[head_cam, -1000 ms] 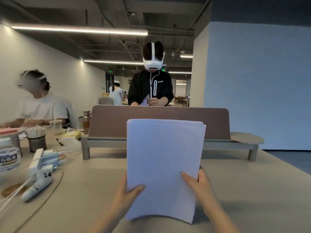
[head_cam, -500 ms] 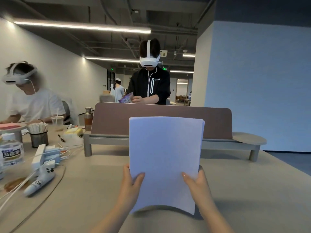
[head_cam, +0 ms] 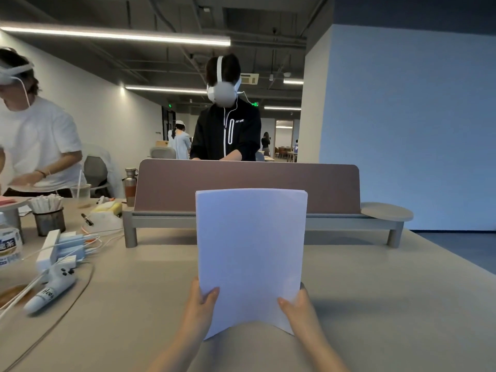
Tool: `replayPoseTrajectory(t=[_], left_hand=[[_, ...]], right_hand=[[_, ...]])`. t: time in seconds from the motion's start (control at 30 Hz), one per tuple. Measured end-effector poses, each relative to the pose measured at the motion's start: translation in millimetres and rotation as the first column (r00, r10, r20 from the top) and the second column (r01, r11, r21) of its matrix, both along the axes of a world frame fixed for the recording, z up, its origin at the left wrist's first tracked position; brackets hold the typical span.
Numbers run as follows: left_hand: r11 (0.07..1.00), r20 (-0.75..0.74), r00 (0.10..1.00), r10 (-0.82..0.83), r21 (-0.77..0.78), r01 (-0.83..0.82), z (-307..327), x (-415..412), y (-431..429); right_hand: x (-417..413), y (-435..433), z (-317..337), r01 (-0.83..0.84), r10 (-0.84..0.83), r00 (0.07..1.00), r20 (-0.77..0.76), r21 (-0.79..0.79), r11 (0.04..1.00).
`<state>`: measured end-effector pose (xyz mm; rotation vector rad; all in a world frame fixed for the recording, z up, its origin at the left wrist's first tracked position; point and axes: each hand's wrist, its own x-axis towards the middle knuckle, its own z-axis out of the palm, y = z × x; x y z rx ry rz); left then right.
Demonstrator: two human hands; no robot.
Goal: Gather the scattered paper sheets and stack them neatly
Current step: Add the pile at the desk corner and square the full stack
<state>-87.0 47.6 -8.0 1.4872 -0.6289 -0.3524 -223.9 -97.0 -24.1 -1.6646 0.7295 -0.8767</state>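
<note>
Far left on the worktop (head_cam: 375, 304) lies a white controller (head_cam: 51, 294), well apart from your hands. Your left hand (head_cam: 200, 304) grips the lower left edge of the paper stack (head_cam: 251, 251), thumb on its face. The stack stands upright before you, its bottom edge bowed (whether it touches the worktop is unclear), and your right hand (head_cam: 298, 307) pinches its lower right edge.

There are two bare hands, left hand (head_cam: 200, 310) and right hand (head_cam: 301, 312); one stack of white paper sheets (head_cam: 251, 253); one brown metal bottle (head_cam: 130, 185) at ten o'clock; one white plastic controller (head_cam: 52, 292) at eight o'clock.
</note>
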Motion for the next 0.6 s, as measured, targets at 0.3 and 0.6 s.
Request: replayPoseTrajectory(t=[0.3, 0.6], left_hand=[[0.990, -0.060, 0.988, 0.141, -0.001, -0.141, 5, 15, 8], [0.987, 0.357, 0.929, 0.102, 0.077, -0.138, 77, 74, 48]], right_hand=[[-14, -19, 47, -0.069, 0.012, 0.975, -0.221, -0.255, 0.965], [-17, -24, 140, -0.453, -0.142, 0.722, -0.677, -0.618, 0.643]])
